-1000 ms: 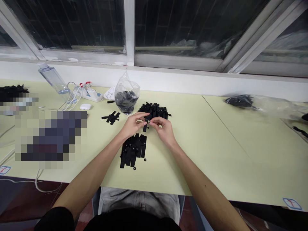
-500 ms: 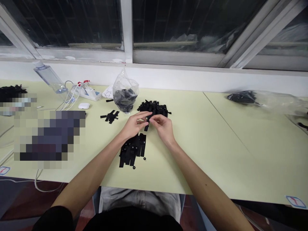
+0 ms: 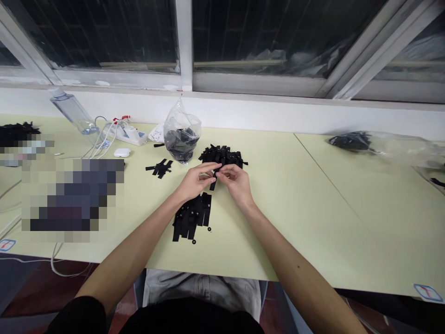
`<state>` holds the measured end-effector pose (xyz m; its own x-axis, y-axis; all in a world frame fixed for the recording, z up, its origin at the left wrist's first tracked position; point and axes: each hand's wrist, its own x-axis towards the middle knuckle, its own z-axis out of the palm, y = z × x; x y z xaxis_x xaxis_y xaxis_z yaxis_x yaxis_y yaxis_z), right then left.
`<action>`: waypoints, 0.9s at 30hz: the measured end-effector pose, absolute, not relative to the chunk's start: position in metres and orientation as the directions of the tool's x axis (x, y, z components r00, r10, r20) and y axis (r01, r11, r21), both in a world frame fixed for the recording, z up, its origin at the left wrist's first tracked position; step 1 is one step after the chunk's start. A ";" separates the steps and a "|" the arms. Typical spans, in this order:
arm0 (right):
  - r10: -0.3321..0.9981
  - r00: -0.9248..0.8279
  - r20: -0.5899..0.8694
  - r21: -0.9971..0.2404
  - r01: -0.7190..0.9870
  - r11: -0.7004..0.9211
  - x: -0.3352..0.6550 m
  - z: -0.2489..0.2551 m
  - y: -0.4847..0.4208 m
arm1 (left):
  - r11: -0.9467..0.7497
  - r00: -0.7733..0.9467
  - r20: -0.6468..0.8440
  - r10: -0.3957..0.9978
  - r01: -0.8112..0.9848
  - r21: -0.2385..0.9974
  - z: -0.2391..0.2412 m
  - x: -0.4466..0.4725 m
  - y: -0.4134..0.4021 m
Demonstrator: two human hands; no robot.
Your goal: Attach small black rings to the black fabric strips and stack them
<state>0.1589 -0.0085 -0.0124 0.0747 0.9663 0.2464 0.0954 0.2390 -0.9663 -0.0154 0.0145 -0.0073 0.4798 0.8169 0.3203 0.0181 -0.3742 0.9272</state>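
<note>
My left hand (image 3: 195, 182) and my right hand (image 3: 238, 185) meet above the table, fingertips nearly touching. Between them is a short black fabric strip (image 3: 212, 184), its lower end hanging free; both hands pinch its upper part, which the fingers partly hide. Just beyond the fingertips lies a heap of similar black strips (image 3: 222, 153). Nearer to me, partly under my left wrist, other black strips (image 3: 191, 218) lie overlapping in a rough row, some with small white marks. Two small black rings (image 3: 193, 241) rest beside that row.
Left of my hands are a few loose strips (image 3: 160, 168) and a clear plastic bag (image 3: 182, 137) of black pieces. Farther left stand a tilted bottle (image 3: 74, 111), a power strip (image 3: 130, 134) with cables and a white case (image 3: 122, 152). Another plastic bag (image 3: 382, 144) lies far right.
</note>
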 end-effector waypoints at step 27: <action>0.925 0.095 0.368 -0.911 0.239 0.338 0.155 -0.009 -0.015 | -0.287 0.314 0.261 0.913 0.039 0.957 -0.008 -0.008 0.012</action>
